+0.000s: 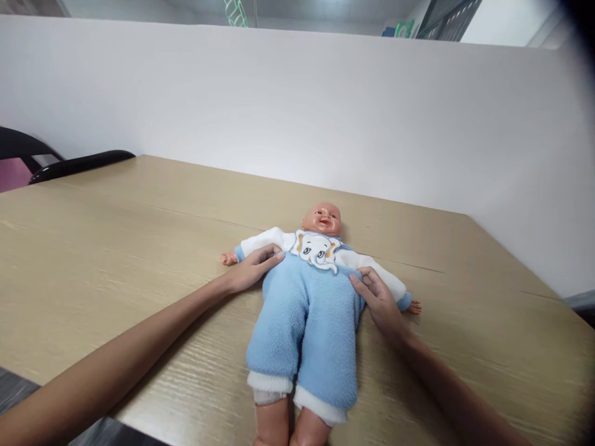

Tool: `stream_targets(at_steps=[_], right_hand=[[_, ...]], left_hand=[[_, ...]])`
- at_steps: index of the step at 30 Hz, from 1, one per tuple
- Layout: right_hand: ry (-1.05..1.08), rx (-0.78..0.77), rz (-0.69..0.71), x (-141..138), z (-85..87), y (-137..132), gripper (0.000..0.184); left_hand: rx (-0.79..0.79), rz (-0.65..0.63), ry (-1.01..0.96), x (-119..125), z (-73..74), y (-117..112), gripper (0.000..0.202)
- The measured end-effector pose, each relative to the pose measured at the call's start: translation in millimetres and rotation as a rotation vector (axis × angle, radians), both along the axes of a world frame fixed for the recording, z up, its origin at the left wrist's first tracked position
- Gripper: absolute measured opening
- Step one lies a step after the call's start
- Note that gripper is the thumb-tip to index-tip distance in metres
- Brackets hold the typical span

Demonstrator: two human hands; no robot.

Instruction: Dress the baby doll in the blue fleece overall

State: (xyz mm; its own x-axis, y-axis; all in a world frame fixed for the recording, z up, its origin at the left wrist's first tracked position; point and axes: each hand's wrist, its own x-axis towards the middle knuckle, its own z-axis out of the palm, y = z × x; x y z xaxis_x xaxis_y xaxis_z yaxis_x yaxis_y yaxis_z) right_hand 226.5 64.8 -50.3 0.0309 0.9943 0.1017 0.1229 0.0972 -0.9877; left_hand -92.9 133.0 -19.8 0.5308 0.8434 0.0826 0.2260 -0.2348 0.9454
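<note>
A baby doll (323, 218) lies on its back on the wooden table (153, 248), head away from me and bare legs toward me. Its fleece outfit (302, 303) has light blue trousers, white sleeves with blue cuffs and an elephant patch (317, 251) on the chest. My left hand (257, 265) grips the cloth at the left side of the waist, thumb on top. At the opposite side, my right hand (376, 294) pinches the outfit between thumb and fingers. The doll's arms are spread out past my hands; its feet are cut off by the frame's lower edge.
A white partition wall (279, 111) stands along the table's far edge. Black chairs (83, 164), one with a pink part, are at the far left. Dark floor shows at the lower left, beyond the near table edge.
</note>
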Motion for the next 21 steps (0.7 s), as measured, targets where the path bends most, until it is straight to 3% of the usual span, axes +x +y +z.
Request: stream_targets(at_steps=[7, 11, 14, 16, 18, 21], right_hand=[[-0.276, 0.113, -0.109, 4, 7.4, -19, 0.034], [-0.650, 0.358, -0.265, 31, 14.8, -32, 0.027], [-0.869, 0.464, -0.313, 63, 10.3, -35, 0.035], [-0.916, 0.439, -0.268, 83, 3.1, -32, 0.046], [-0.904, 0.366, -0.208, 97, -2.7, -28, 0.053], [-0.862, 0.269, -0.155, 103, -1.6, -25, 0.049]], left_hand=[[0.165, 0.001, 0.160, -3, 2.8, -2, 0.047], [0.031, 0.008, 0.097, -5, 0.2, 0, 0.047], [-0.032, 0.044, -0.008, -3, -2.8, 3, 0.042], [0.046, 0.117, -0.051, 1, -3.2, 3, 0.036], [0.222, 0.237, -0.004, 6, -0.1, 1, 0.030], [0.523, 0.408, 0.117, 19, 15.5, -5, 0.020]])
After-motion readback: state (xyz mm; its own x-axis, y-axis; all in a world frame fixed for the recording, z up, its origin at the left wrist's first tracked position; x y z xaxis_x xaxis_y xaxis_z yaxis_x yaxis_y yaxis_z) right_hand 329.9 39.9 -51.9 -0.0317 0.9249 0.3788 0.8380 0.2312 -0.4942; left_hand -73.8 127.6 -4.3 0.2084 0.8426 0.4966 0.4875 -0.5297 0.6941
